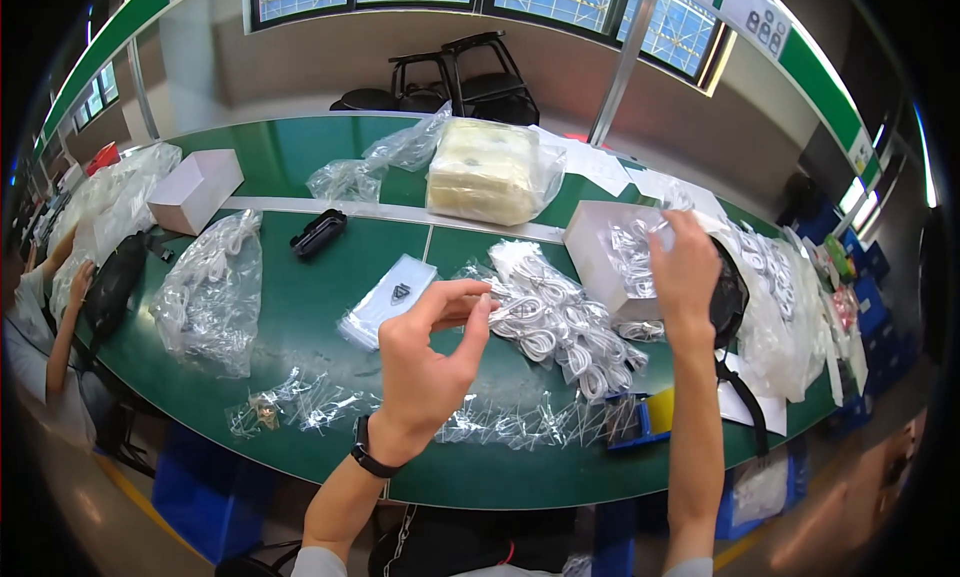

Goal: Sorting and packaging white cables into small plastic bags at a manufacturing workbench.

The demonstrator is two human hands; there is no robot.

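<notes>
My left hand (425,362), with a dark band on its wrist, is raised over the table. Its thumb and index finger are pinched together beside a heap of white coiled cables (560,317) in clear bags; whatever they hold is too small to make out. To its left lies a stack of clear flat plastic bags (392,299). My right hand (688,277) is over the right side of an open white box (592,249), which holds bagged cables (632,252). Its fingers are curled in at the box's opening, and their grip is partly hidden.
Scattered twist ties (530,422) line the near edge, with a blue-and-yellow bin (650,417) at right. A wrapped block (485,172), another white box (195,192), a bag of cables (215,287) and a black case (318,234) lie beyond. Another person's hand (78,282) is at far left.
</notes>
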